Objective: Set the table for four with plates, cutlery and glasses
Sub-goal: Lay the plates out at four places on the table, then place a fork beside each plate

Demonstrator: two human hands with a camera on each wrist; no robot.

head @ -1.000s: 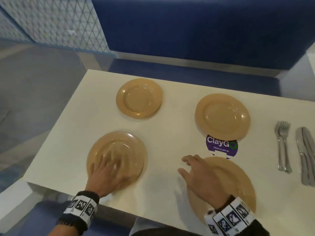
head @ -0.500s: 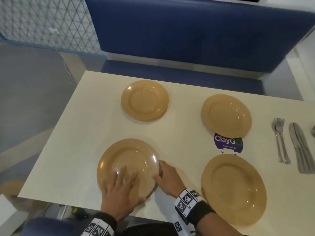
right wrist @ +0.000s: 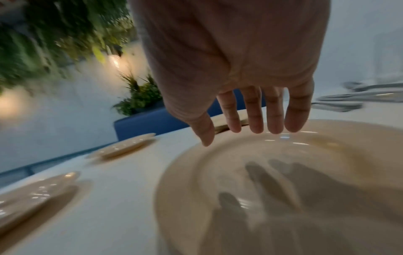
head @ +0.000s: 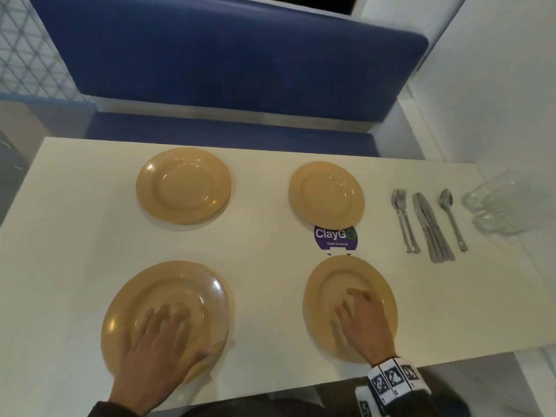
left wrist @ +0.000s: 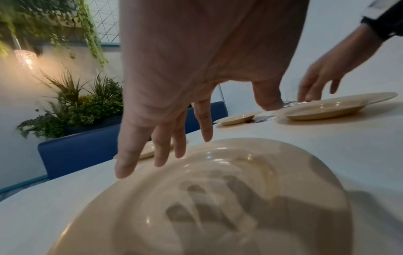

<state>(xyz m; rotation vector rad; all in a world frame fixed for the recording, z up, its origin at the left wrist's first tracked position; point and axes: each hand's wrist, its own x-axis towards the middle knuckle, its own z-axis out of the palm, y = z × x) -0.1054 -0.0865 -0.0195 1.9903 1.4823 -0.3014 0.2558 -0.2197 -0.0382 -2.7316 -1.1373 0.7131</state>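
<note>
Four tan plates lie on the cream table (head: 264, 266). My left hand (head: 162, 326) hovers flat over the near left plate (head: 144, 290), fingers straight and spread (left wrist: 165, 120), its shadow falling on that plate (left wrist: 240, 172). My right hand (head: 358, 314) is spread over the near right plate (head: 331, 275), fingers straight (right wrist: 250, 112) just above that plate (right wrist: 305, 155); contact is unclear. The far left plate (head: 183, 185) and far right plate (head: 326, 197) are untouched. Forks (head: 403, 221), knives (head: 430, 227), a spoon (head: 451, 218) and glasses (head: 505, 203) sit at the right.
A purple ClayGo sticker (head: 335, 237) lies between the two right plates. A blue padded bench (head: 210, 55) runs along the table's far side. A white wall closes in behind the glasses on the right. Plants stand beyond the bench (left wrist: 72, 107).
My right hand left the right rim of the near left plate and moved right over the near right plate. The left hand stays over its plate. The view swung right, showing spoon and glasses.
</note>
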